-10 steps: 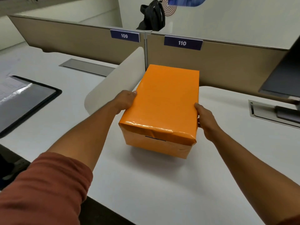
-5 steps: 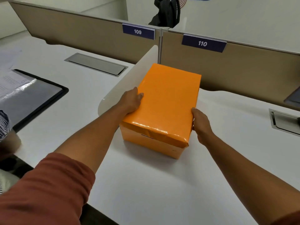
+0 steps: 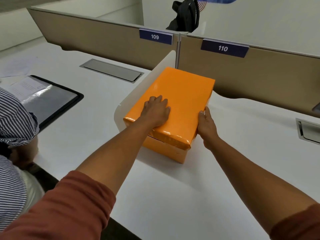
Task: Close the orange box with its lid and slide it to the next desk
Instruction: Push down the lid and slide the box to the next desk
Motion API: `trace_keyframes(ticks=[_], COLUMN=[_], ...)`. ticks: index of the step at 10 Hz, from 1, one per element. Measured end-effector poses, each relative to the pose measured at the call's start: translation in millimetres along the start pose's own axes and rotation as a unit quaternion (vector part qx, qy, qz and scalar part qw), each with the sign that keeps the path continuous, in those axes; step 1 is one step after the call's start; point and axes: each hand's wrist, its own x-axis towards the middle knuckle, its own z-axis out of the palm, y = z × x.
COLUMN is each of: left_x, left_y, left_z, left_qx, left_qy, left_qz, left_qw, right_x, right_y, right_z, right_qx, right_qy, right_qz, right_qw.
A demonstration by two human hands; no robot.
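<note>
The orange box (image 3: pixel 181 94) stands on the white desk with its orange lid on top; a thin dark gap shows under the lid's near edge. Its left side is against the low white divider (image 3: pixel 138 94) between desk 109 and desk 110. My left hand (image 3: pixel 156 111) lies flat on top of the lid, fingers spread. My right hand (image 3: pixel 207 126) presses against the box's right side near the front corner, with the thumb on the lid's edge.
Desk 109 on the left holds a black folder (image 3: pixel 52 101) with papers and a metal cable flap (image 3: pixel 112 70). A person in a striped shirt (image 3: pixel 15 122) sits at the left edge. Beige partitions close the back, with a black bag (image 3: pixel 187 16) behind them. Another cable flap (image 3: pixel 308 130) lies right.
My left hand moved from the box's left side up onto the lid. The box has shifted left against the divider. The view has panned left, revealing the seated person.
</note>
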Motion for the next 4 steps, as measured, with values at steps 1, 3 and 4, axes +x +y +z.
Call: trace_keyframes(ticks=[1, 3, 4], left_x=[-4.5, -4.9, -4.2], left_y=[1.4, 26.5, 58.4], left_z=[2.8, -2.4, -12.2], left_qx=[-0.015, -0.077, -0.123], left_qy=[-0.012, -0.047, -0.017], left_qz=[-0.001, -0.021, 0.025], left_qw=[1.000, 0.996, 0.992], right_x=[0.4, -11.3, -22.6], right_y=[-1.9, 1.0, 1.2], right_z=[-11.1, -45.2, -72.2], right_qx=[-0.014, -0.129, -0.200], right_qy=[-0.031, -0.007, 0.024], right_qz=[0.010, -0.017, -0.071], right_qw=[0.999, 0.991, 0.977])
